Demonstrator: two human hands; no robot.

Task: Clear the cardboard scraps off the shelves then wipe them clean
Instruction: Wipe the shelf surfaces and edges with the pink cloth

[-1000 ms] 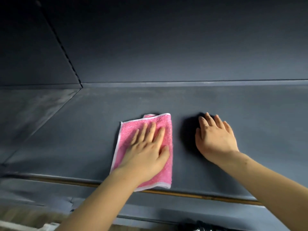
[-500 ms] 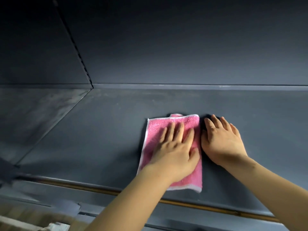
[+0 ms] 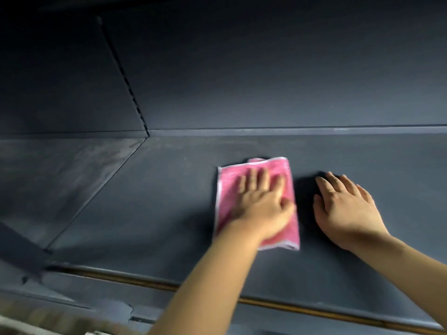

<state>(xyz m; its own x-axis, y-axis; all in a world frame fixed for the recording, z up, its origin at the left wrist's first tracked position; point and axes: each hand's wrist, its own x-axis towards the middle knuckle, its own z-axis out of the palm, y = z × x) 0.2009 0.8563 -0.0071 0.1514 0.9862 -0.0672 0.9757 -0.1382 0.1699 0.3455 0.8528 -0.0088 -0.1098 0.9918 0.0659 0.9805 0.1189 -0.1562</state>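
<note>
Head view, single frame. Dark grey shelf [image 3: 169,226] fills most of the view, with a matching back panel [image 3: 266,68] above it and a slotted upright strip [image 3: 125,78] running diagonally down to the rear corner. A second shelf section [image 3: 53,177] to the left shows pale dusty streaks. A folded pink cloth [image 3: 227,187] with a pale edge lies flat on the shelf, roughly at its middle depth. Left hand [image 3: 261,204] lies palm-down on top of the cloth, fingers spread and pointing toward the back panel; the grip is released, pressing flat rather than clutching. The hand and cloth are motion-blurred. Right hand [image 3: 346,209] rests palm-down directly on the bare shelf, just right of the cloth with a narrow dark gap between them; its grip is likewise released and holds nothing. Both forearms enter from the lower edge. A brownish strip [image 3: 290,307] runs along the shelf's front lip. No cardboard scraps are visible on this section of shelf.
</note>
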